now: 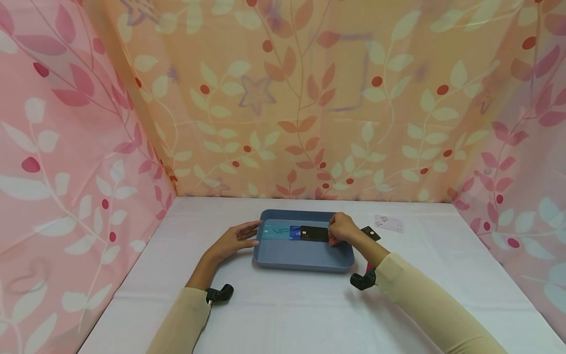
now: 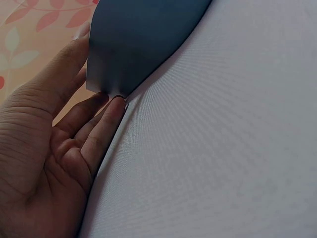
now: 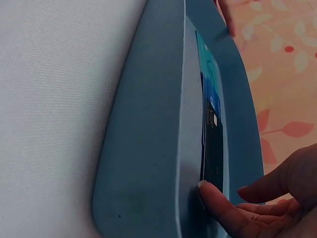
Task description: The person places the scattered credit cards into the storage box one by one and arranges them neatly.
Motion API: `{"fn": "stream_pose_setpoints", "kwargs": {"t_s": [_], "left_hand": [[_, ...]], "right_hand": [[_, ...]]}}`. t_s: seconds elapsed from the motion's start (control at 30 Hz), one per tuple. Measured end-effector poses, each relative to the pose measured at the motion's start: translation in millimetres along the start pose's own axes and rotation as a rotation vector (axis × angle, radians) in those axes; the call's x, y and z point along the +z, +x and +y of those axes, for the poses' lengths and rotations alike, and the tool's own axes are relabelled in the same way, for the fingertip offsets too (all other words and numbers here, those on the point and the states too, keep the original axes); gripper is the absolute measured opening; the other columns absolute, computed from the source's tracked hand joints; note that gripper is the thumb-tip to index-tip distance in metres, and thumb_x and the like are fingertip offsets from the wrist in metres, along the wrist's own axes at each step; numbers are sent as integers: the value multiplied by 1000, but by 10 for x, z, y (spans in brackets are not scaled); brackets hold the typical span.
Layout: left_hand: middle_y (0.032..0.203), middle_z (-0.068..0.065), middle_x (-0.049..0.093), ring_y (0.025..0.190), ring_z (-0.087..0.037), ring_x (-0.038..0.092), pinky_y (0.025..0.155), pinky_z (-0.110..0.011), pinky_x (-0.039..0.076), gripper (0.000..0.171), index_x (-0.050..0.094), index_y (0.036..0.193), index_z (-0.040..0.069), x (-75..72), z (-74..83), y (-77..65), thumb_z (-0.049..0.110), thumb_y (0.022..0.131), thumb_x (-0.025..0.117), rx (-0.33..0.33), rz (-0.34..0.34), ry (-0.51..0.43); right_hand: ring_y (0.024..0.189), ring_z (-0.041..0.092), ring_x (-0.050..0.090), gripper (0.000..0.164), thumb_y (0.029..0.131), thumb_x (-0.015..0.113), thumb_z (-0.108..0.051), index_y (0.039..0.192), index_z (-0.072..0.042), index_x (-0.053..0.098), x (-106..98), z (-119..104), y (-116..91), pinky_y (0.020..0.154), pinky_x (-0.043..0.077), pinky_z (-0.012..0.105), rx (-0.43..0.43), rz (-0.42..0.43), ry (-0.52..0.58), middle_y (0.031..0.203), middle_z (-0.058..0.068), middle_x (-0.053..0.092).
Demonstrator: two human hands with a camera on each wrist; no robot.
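A shallow blue-grey tray [image 1: 305, 258] lies on the white-covered table. In it a teal card [image 1: 274, 232], a blue card [image 1: 295, 233] and a black card [image 1: 314, 234] overlap in a row from left to right. My right hand [image 1: 342, 228] holds the black card at its right end. In the right wrist view the thumb [image 3: 213, 196] is at the card's near edge, with another finger [image 3: 265, 191] beyond the far edge. My left hand [image 1: 234, 241] touches the tray's left end, its fingers [image 2: 101, 131] loosely extended against the outer wall.
Another black card [image 1: 370, 233] lies right of the tray, partly behind my right forearm. Farther right is a pale flower-patterned card [image 1: 389, 223]. Something red [image 1: 368, 267] shows beside the right wrist camera [image 1: 363, 280]. Patterned cloth [image 1: 283, 98] hangs behind and on both sides.
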State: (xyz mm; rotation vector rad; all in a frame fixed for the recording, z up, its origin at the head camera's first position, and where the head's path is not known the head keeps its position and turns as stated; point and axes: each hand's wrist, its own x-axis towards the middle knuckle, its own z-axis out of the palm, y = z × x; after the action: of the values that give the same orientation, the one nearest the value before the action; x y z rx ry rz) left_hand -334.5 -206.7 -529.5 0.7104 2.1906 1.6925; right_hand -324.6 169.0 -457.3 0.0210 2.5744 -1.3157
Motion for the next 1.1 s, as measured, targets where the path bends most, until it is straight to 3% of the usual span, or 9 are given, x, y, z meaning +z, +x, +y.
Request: {"fn": "stream_pose_setpoints", "kwargs": {"t_s": [0.27,0.47,0.7,1.1], "left_hand": [[157,-7,44,144,-28,43,115,-45,38,69,46,153,16,-2,11,-3,17,92,78,-10,5,6],[157,-8,44,144,-29,43,115,-45,38,69,46,153,16,-4,24,-3,16,92,77,-6,4,10],[158,-11,42,145,-30,42,116,-47,36,70,44,154,11,5,31,-14,14,92,77,-4,-3,-14],[157,-8,44,143,-28,44,113,-42,41,64,46,154,16,5,28,-15,21,96,73,-23,5,9]], "right_hand": [[54,28,70,43,86,49,11,128,19,51,-56,-37,-75,56,62,39,-37,12,-31,72,26,69],[57,27,69,35,89,54,8,124,15,58,-130,-94,-192,60,63,43,-94,33,-19,80,26,69],[65,24,70,24,98,59,-5,117,7,66,-230,-131,-353,60,62,37,-156,52,-60,92,24,72],[76,31,71,28,102,62,-17,120,3,67,-410,-48,-640,68,62,40,-215,88,-56,99,21,73]]}}
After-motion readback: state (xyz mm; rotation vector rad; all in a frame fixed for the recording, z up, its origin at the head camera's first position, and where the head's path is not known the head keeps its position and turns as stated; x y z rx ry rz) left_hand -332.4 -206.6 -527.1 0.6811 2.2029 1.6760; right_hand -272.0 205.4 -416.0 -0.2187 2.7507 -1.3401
